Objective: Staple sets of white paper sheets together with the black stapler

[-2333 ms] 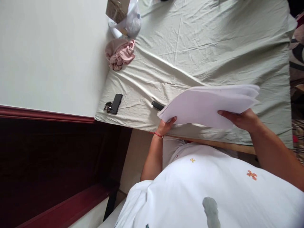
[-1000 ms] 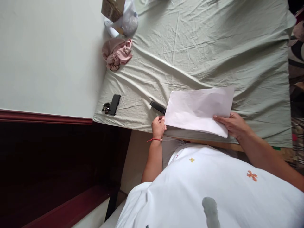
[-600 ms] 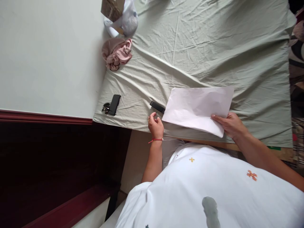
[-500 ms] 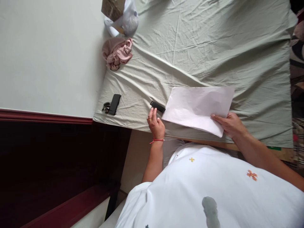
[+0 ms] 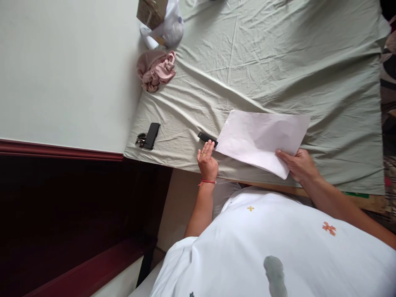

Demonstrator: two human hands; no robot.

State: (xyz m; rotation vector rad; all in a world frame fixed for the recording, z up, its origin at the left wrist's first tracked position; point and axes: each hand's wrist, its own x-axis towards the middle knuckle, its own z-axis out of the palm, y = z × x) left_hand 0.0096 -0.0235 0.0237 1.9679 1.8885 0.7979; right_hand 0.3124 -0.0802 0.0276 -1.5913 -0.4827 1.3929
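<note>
A stack of white paper (image 5: 262,134) lies on the pale green bedsheet (image 5: 278,62) near its front edge. My right hand (image 5: 297,165) grips the stack's near right corner, thumb on top. My left hand (image 5: 207,161), with a red thread at the wrist and a ring, stretches its fingers onto a small black oblong object (image 5: 204,136) lying just left of the paper. The fingertips touch that object but are not closed around it.
A black phone (image 5: 151,135) and a small dark item beside it lie at the sheet's left corner. Further back along the left edge are a crumpled pink cloth (image 5: 156,70), a white plastic bag (image 5: 171,24) and a brown box (image 5: 151,12). A pale wall (image 5: 62,70) borders the left.
The paper stack, held up in both hands earlier, came down onto the sheet. My left hand let go of it and reached forward to the black object. My right hand kept its grip.
</note>
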